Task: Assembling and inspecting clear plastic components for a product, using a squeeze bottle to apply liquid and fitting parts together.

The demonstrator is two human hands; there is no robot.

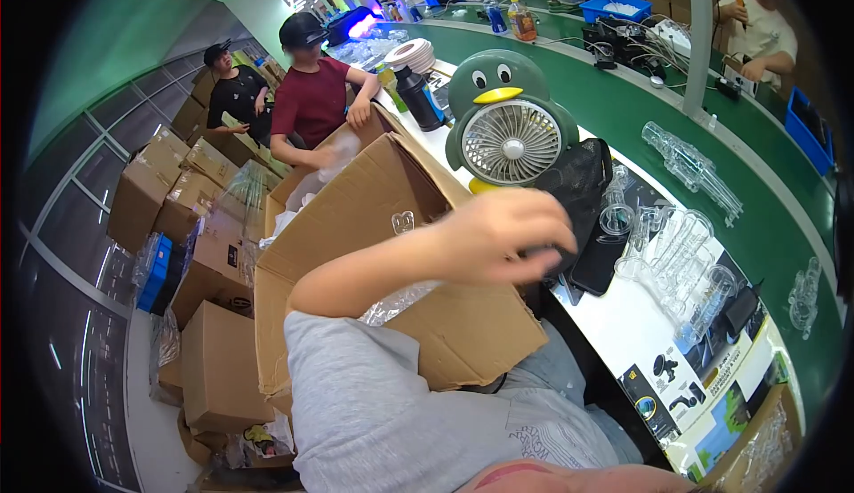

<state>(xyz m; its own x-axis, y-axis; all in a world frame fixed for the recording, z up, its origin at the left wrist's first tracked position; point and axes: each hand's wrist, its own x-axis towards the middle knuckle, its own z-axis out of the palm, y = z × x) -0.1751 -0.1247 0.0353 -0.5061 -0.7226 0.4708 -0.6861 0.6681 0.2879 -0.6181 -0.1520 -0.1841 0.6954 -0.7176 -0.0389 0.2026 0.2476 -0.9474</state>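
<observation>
My left hand (511, 237) is raised across the middle of the view, its forearm passing over an open cardboard carton (334, 230). Its fingers curl loosely, with a gap between them and the slightly blurred thumb; no held thing shows. A clear, rounded piece (403, 222) and crinkled clear plastic wrap (398, 303) show inside the carton. Just beyond the hand stands a green penguin-shaped fan (513, 141). A black mesh pouch (583, 177) and a flat black phone-like thing (600, 266) lie beside the fingers. My right hand is out of view.
Several clear moulded parts (680, 270) lie on the white table at right. Another (689, 168) rests on the green conveyor (756, 190). A co-worker in a red shirt (311, 101) reaches into a neighbouring carton. Stacked cartons (218, 368) line the left, and people sit across the conveyor.
</observation>
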